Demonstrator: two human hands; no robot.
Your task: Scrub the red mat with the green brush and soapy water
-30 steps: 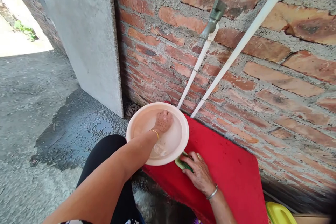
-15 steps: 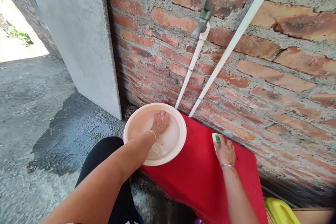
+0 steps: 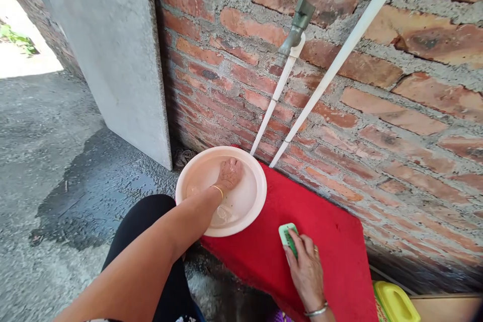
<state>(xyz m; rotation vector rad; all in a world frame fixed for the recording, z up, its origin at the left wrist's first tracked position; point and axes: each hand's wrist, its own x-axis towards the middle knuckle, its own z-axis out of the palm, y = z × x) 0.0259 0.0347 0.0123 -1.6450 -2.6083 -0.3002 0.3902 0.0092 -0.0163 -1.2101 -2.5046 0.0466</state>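
My left hand (image 3: 229, 173) is down in a pale pink basin (image 3: 183, 202) that holds shallow, cloudy water. Its fingers look curled under, and whatever may be in them is hidden. My right hand (image 3: 306, 266) grips a light green scrub brush (image 3: 287, 232) with dark green showing between the fingers. The brush rests against a red-covered slab (image 3: 335, 261), to the right of the basin. The basin stands on the left end of that same slab.
A brick wall (image 3: 400, 156) rises behind the slab, carrying a tap (image 3: 300, 17) and white pipes (image 3: 335, 68). At left, a grey concrete panel (image 3: 113, 50) leans near wet floor (image 3: 101, 186). A yellow container (image 3: 396, 302) is at lower right.
My right hand has drawn the scrub brush toward me and to the left across the red surface. My left hand stays in the basin. The view has shifted slightly.
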